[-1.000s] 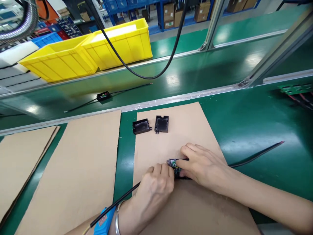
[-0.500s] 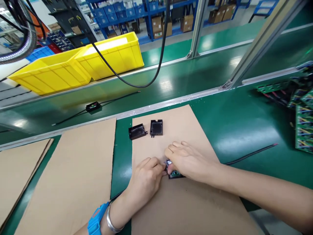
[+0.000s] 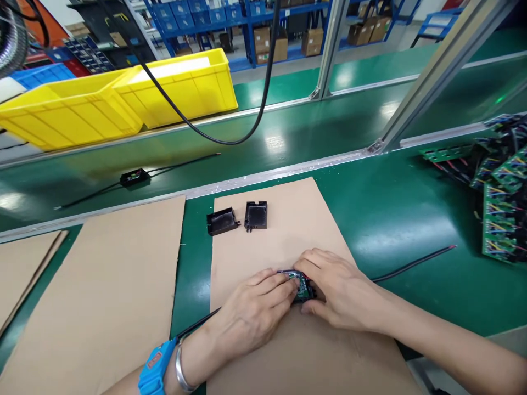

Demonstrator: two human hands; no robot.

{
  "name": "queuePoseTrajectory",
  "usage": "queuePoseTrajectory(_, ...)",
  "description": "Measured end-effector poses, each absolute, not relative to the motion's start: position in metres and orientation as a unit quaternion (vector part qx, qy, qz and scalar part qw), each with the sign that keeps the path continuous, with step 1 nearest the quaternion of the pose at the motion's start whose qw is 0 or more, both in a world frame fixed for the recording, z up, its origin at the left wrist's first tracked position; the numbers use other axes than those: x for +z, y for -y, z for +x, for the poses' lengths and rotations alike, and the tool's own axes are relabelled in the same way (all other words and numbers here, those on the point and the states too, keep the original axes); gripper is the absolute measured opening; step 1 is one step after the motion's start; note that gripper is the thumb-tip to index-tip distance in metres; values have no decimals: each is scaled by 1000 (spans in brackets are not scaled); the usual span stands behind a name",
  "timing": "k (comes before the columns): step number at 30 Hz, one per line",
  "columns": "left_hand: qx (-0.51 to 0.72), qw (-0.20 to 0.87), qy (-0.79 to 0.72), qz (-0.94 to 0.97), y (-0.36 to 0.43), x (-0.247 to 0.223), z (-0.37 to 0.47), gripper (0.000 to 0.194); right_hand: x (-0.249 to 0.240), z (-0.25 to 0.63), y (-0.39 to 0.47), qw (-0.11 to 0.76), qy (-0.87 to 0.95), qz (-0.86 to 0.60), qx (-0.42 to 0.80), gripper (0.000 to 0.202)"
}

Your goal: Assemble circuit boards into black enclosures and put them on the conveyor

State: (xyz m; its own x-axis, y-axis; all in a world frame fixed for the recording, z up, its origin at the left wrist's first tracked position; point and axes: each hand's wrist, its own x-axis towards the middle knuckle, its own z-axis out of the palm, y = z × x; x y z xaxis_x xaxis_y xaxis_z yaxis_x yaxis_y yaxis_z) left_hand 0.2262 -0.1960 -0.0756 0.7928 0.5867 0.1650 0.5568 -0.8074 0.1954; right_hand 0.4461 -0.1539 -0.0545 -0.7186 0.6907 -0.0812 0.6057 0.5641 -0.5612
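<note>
A small black plastic case with a green circuit board (image 3: 303, 289) in it lies on the cardboard sheet between my hands. My left hand (image 3: 263, 304) reaches over its left part, fingers together and fingertips pressing on the board; its thumb is hidden. My right hand (image 3: 341, 291) grips the right end of the case, thumb at the near side and fingers at the far side. A black cable (image 3: 415, 264) with a red tip runs out to the right from beneath my right hand, and another black cable (image 3: 197, 322) shows by my left wrist.
Two open black case shells (image 3: 223, 220) lie farther up the cardboard sheet (image 3: 284, 197). Wired circuit boards (image 3: 504, 214) are heaped at right. Beyond the metal rail, a cabled black case (image 3: 135, 177) lies near yellow bins (image 3: 185, 90). A black cable loop (image 3: 234, 141) hangs ahead.
My left hand has moved from pinching at the case's left edge to lying over the board. My right hand has shifted from above the board to the right end of the case.
</note>
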Motion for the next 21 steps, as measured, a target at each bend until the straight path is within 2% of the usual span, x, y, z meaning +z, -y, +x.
queuePoseTrajectory(6, 100, 54, -266, 957, 186, -65, 223, 22, -52, 446, 150, 64, 883, -355, 301, 40)
queuePoseTrajectory(16, 68, 29, -275, 959, 182, -53, 223, 19, -50, 447, 147, 65, 880, -347, 319, 37)
queuePoseTrajectory(21, 80, 17, -246, 966, 187, -65, 228, 20, -52, 453, 146, 80, 869, -344, 347, 47)
